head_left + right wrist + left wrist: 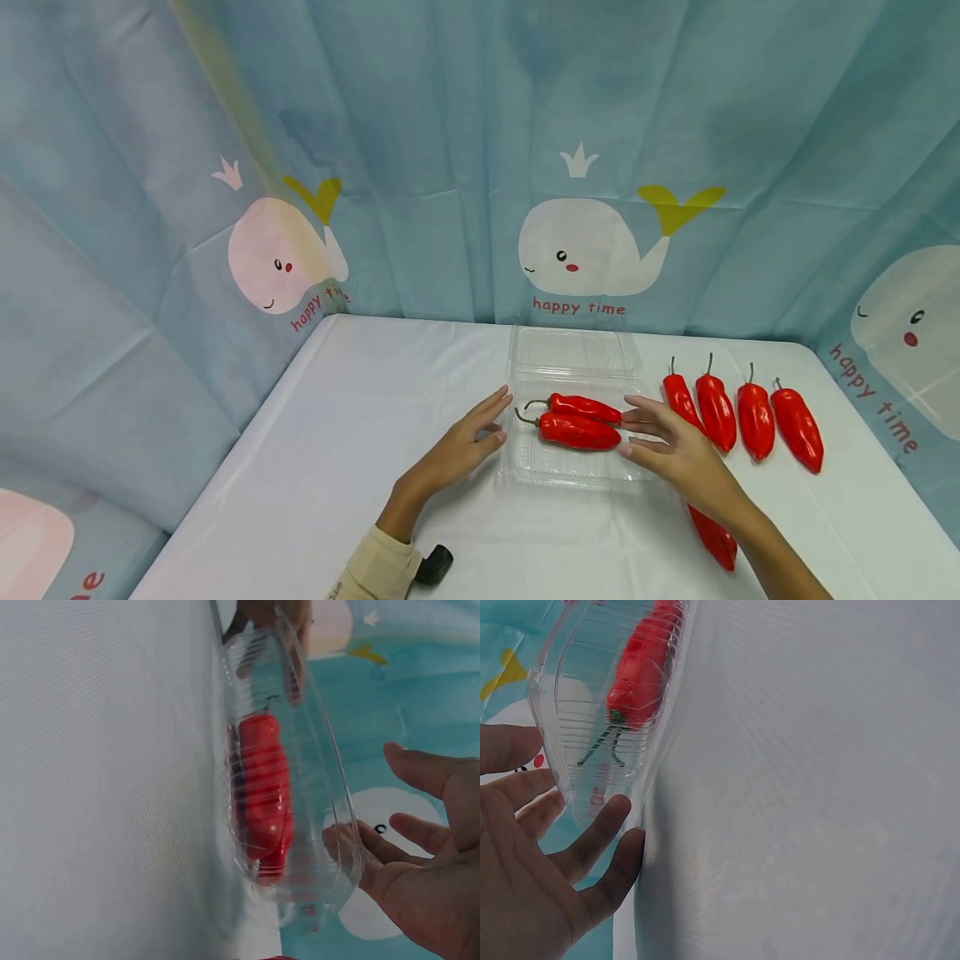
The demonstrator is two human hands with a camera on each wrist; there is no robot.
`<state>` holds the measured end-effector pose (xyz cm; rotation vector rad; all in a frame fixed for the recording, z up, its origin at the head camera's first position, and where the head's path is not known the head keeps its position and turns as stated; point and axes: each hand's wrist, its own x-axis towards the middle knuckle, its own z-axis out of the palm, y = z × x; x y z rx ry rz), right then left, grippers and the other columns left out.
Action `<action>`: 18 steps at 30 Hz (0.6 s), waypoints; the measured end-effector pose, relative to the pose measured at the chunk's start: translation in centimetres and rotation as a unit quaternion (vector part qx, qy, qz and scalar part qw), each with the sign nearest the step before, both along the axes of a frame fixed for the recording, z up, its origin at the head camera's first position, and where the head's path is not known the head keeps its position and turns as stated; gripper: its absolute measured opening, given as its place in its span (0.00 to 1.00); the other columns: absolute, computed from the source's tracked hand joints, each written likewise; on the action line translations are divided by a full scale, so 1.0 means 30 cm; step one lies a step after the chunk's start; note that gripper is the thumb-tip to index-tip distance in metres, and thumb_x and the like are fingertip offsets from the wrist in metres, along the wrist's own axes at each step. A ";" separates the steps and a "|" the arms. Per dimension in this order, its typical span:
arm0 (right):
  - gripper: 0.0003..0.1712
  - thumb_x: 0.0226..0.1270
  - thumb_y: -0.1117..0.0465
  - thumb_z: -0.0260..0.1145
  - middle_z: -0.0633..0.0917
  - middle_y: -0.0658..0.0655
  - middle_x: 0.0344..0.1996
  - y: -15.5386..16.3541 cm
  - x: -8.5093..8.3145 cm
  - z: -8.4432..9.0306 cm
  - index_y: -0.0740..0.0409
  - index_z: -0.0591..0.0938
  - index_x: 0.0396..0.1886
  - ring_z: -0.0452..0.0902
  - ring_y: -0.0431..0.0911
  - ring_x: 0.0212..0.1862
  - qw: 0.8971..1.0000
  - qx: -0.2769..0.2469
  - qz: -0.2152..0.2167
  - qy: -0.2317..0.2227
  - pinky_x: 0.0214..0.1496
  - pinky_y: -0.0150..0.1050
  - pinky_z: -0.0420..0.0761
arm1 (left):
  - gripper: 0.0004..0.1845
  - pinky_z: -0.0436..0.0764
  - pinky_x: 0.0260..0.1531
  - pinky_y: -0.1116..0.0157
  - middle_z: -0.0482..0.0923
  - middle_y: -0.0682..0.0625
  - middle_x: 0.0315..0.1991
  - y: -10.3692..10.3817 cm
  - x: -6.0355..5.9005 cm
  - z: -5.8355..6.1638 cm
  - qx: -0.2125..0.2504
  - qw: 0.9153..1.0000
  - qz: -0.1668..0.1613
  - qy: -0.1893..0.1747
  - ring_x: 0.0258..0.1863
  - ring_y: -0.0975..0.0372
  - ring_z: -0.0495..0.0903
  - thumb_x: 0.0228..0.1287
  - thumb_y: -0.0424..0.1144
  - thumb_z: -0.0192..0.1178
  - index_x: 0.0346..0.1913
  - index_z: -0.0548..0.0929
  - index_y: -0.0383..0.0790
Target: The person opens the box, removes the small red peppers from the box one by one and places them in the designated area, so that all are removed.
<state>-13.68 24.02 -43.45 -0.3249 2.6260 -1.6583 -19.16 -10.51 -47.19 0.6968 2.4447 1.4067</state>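
A clear plastic clamshell box [540,462] lies with its lid [573,350] folded back. Inside it are two red chili peppers side by side, a nearer one [577,432] and a farther one [588,408], stems pointing left. My left hand [457,450] is at the box's left wall, fingers spread; in the left wrist view its fingertips [616,808] are close to the plastic. At the right side is my right hand [686,462], its fingers reaching over the rim near the pepper tips. The right wrist view shows those fingers relaxed, gripping nothing.
Several more red peppers [756,421] lie in a row on the white table [360,400] to the right. Another pepper [712,537] lies partly under my right forearm. A blue whale-print curtain [435,167] stands behind the table.
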 end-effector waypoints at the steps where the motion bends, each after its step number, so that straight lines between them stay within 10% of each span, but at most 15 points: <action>1: 0.42 0.71 0.55 0.75 0.81 0.68 0.66 -0.004 -0.002 -0.002 0.56 0.69 0.79 0.81 0.65 0.65 1.000 -0.002 0.003 -0.001 0.54 0.39 0.88 | 0.33 0.74 0.70 0.41 0.47 0.55 0.87 0.000 0.000 0.000 -0.001 1.000 0.001 0.001 0.68 0.49 0.78 0.83 0.39 0.51 0.85 0.58 0.44; 18: 0.42 0.67 0.52 0.78 0.82 0.63 0.65 -0.074 -0.053 -0.035 0.57 0.73 0.77 0.80 0.62 0.66 0.999 0.038 0.011 0.021 0.64 0.54 0.82 | 0.33 0.73 0.70 0.40 0.47 0.55 0.87 0.000 -0.002 -0.002 0.000 1.000 0.000 0.000 0.68 0.48 0.78 0.83 0.40 0.52 0.85 0.58 0.45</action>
